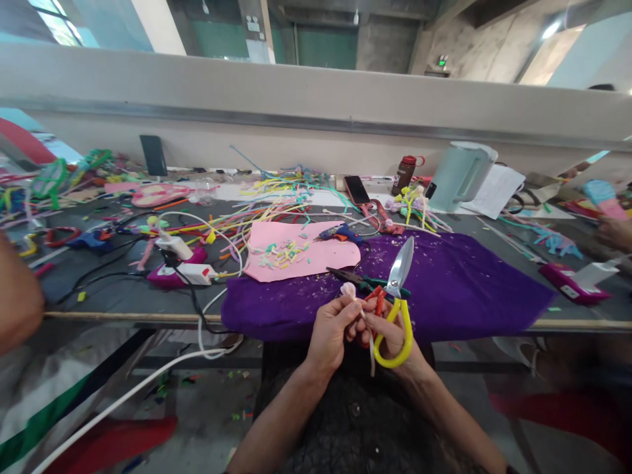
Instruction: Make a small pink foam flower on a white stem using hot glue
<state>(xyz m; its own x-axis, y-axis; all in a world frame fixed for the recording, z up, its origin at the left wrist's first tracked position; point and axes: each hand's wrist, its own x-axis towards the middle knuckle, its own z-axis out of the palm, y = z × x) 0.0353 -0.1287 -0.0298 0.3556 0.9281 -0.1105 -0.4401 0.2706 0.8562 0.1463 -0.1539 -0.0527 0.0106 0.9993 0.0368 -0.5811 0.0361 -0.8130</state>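
Note:
My left hand [330, 332] pinches a small pale pink fuzzy tuft on a stem [348, 290], which looks like pipe cleaner; its whitish end hangs below my fingers. Close against it, my right hand [392, 334] has its fingertips at the same stem. Hooked in the right hand is a pair of scissors [401, 263] with a yellow and a red handle, blades pointing up and seemingly together. Pliers with dark green handles [340, 272] lie just behind on the purple cloth [459, 283]. Both hands are over the table's front edge.
A pink sheet [316, 260] bears short cut bits and a blue glue gun [340, 232]. Behind lie pipe cleaners [276, 214], a phone [356, 190], a red-lidded bottle [408, 174] and a pale jug [459, 174]. Power strips [178, 273] and cables lie left. Other people's arms show at both sides.

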